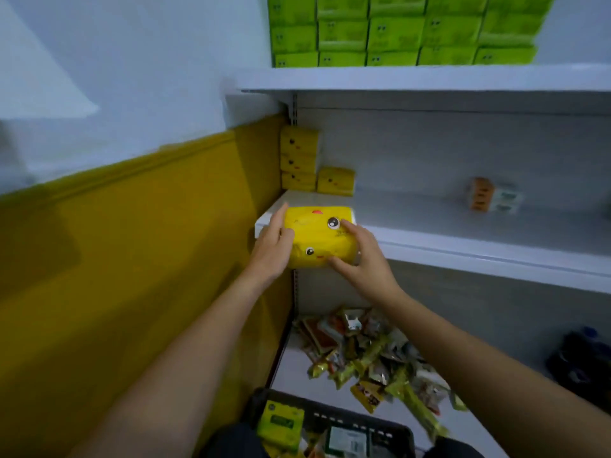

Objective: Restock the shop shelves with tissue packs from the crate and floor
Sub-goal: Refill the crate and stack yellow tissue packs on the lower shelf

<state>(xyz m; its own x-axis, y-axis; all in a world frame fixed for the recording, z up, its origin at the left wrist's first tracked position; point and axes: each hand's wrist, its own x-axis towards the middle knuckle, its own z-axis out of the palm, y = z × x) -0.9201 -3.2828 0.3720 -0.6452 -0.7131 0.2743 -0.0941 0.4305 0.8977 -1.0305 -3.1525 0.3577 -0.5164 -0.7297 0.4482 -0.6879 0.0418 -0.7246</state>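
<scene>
yellow tissue packs [317, 236], two stacked: at middle shelf [463, 246] front lip, far left end. left hand [272, 246] and right hand [360, 256] clamp opposite ends, likely so the pair slides in together toward the rear stack [299, 160]. crate [363, 421] below.

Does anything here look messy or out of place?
The snack packets on the bottom shelf lie in a jumbled heap, unlike the green tissue packs stacked in neat rows up top. The yellow tissue pack gripped by the left hand and right hand looks fine.
</scene>
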